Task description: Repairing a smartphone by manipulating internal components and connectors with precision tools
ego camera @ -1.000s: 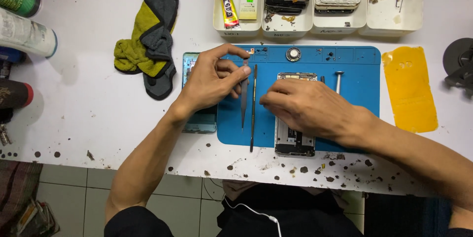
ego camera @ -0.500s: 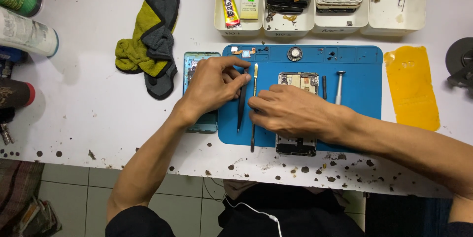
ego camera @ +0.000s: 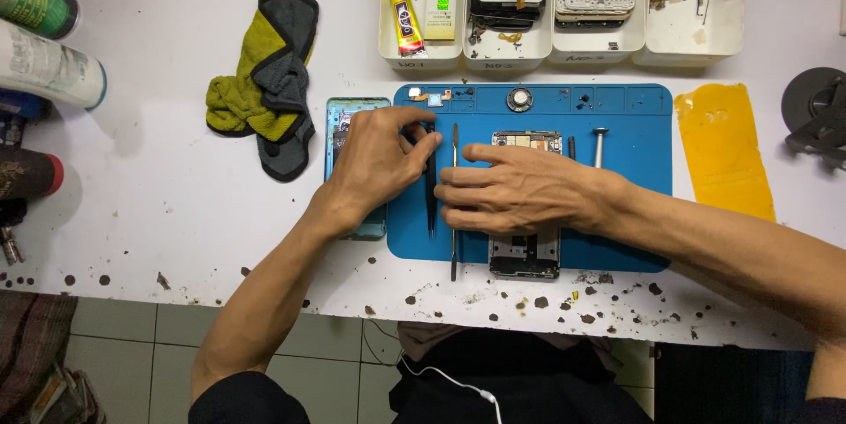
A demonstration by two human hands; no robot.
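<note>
On the blue mat, the left hand pinches black tweezers between narrow fingers, while the right hand lies flat, fingers spread, over an opened phone. Its back looks off already, insides bare, reassembly undone. Room is tight: a thin metal pry tool lies between the hands, trays crowd the far edge.

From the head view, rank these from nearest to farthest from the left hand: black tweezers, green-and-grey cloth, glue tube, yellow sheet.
1. Black tweezers: at the left hand fingertips, on the blue mat.
2. Green-and-grey cloth: to its left.
3. Glue tube: above, in a white tray.
4. Yellow sheet: far right.
</note>
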